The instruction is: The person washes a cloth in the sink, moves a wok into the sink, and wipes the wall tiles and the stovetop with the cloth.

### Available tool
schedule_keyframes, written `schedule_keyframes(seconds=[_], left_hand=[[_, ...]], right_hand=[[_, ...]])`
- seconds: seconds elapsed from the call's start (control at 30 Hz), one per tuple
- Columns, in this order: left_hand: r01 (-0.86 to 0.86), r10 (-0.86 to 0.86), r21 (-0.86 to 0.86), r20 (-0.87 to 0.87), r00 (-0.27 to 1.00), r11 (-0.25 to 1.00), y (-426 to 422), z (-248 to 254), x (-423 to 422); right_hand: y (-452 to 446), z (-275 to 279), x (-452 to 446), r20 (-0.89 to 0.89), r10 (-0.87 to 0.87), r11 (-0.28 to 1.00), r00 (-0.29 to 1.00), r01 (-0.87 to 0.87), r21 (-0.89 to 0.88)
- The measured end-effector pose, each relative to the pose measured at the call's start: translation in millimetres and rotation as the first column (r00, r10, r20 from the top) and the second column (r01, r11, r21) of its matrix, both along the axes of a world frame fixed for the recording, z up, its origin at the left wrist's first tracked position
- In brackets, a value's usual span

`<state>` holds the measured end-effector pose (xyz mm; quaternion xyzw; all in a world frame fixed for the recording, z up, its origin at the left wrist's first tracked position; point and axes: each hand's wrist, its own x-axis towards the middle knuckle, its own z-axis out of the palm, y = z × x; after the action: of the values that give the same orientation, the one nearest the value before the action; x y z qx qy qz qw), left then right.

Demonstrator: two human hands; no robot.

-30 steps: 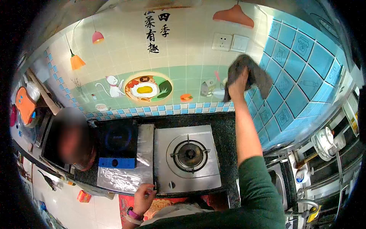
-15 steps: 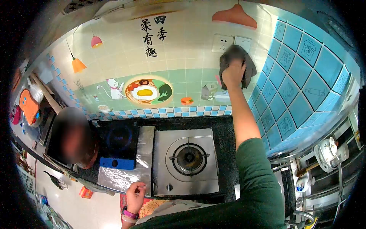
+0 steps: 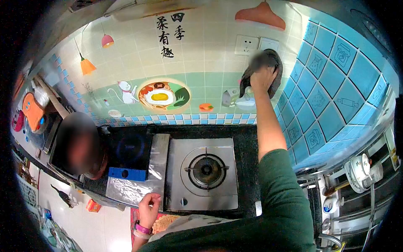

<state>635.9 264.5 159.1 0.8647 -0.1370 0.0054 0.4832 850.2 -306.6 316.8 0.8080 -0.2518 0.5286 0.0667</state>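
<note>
My right hand [image 3: 263, 80] presses a dark grey cloth [image 3: 275, 63] against the tiled wall [image 3: 214, 54], just under the socket and switch plates. Its fingers are spread over the bunched fabric, and part of the cloth hangs to the left of the hand. Low in front of my body, my left hand [image 3: 148, 208] hovers by the front edge of the foil-like panel [image 3: 138, 190]. Its fingers are curled in, with nothing visible in them; a pink-banded watch is on that wrist. Between the two arms is a single-burner gas stove [image 3: 205, 169], its top bare.
An induction cooker [image 3: 128, 173] with a blue front strip sits left of the stove. Wall socket [image 3: 247, 45] and switch [image 3: 268, 44] are right above the cloth. Blue diamond tiles [image 3: 325, 90] cover the right wall. White pots [image 3: 357, 171] stand on a rack at right; a cat [image 3: 63, 195] is on the floor.
My right hand and the cloth have shifted slightly right and down on the wall, and the cloth's folds have changed. My left hand stays curled, a little higher in view.
</note>
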Motion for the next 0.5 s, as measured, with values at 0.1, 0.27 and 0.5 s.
schedule_keyframes(seconds=[0.1,0.27,0.5], left_hand=[[-0.029,0.029,-0.016,-0.014,0.999,0.999,1,-5,-3],[-0.003,0.003,-0.002,0.001,1.000,1.000,2,3,-6],[-0.024,0.024,-0.019,-0.008,1.000,1.000,4,4,-10]], right_hand=[[10,0,2,-0.205,0.043,0.983,0.978,-0.004,0.184],[-7,-10,3,-0.063,-0.052,0.992,0.997,0.059,0.113],[-4,-17,8,0.043,-0.099,0.989,0.994,0.103,-0.107]])
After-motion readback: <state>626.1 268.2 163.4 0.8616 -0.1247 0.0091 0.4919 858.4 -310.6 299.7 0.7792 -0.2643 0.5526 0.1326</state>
